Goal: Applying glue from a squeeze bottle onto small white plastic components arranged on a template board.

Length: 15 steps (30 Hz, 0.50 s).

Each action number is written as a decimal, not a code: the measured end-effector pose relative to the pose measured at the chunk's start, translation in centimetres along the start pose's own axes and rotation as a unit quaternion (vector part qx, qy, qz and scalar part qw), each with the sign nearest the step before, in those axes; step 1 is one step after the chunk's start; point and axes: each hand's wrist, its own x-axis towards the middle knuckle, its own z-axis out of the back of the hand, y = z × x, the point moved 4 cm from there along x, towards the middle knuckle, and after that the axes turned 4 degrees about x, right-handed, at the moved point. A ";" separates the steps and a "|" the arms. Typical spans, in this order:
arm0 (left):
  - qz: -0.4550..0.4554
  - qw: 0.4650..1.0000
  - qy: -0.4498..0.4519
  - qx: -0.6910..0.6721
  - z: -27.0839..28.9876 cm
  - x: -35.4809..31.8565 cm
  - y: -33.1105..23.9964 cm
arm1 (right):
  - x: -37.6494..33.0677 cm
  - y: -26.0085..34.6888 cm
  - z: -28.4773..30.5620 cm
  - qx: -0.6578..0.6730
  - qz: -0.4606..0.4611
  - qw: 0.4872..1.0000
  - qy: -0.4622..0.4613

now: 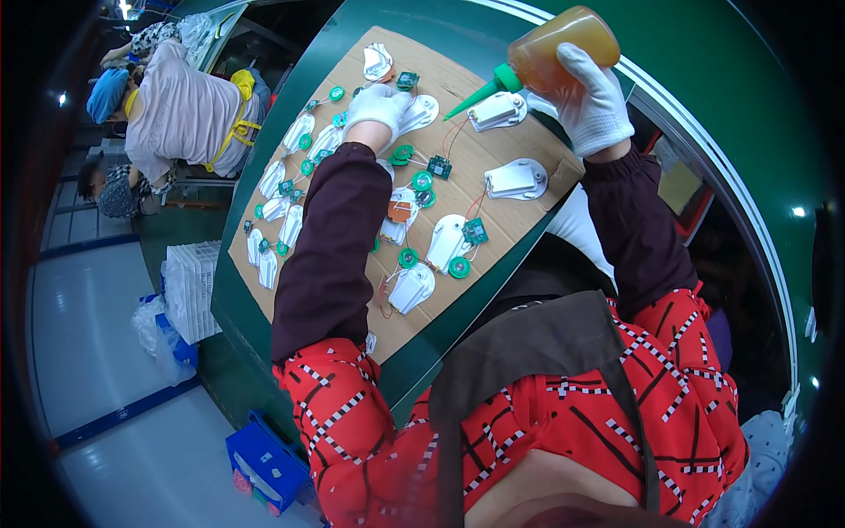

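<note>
My right hand (pixel 595 104), in a white glove, is closed round a squeeze bottle (pixel 563 44) of amber liquid. The bottle is tilted, its green nozzle (pixel 488 88) slanting down to the left over the cardboard. My left hand (pixel 378 107), gloved as well, bends its fingers down among the parts at the upper middle; what they pinch is hidden. Beside it are a white plastic housing (pixel 422 112) and a green circuit board (pixel 407 81). Just below the nozzle's side lies another white housing (pixel 495 112), with red wires running to a circuit board (pixel 439 167).
Several white housings, wired boards and green round parts cover a cardboard sheet (pixel 519 224) on a green table (pixel 308 40). A white crate (pixel 192 286) and a blue bin (pixel 264 462) stand on the floor at left. A co-worker (pixel 189 110) bends over at the far left.
</note>
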 end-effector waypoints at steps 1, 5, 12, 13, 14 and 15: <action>0.009 0.999 0.021 0.036 -0.1 -0.3 -0.5 | -0.1 -0.1 0.1 -0.005 0.003 1.000 -0.003; 0.022 0.990 0.042 0.134 -0.4 -0.8 -1.3 | -0.2 -0.5 0.5 0.003 -0.009 1.000 0.001; -0.066 0.981 -0.035 0.178 -1.8 2.4 -0.1 | 0.1 0.7 -0.1 -0.020 0.019 1.000 0.008; -0.079 0.975 -0.056 0.199 -1.9 2.8 -0.7 | 0.0 1.5 -0.1 -0.015 0.031 0.999 0.010; -0.106 0.972 -0.052 0.203 -2.5 2.0 -3.2 | -0.3 2.2 1.9 -0.018 0.007 1.000 0.009; -0.142 0.940 -0.014 0.309 -4.0 3.8 -0.3 | -0.4 1.7 1.5 0.013 0.007 1.000 -0.018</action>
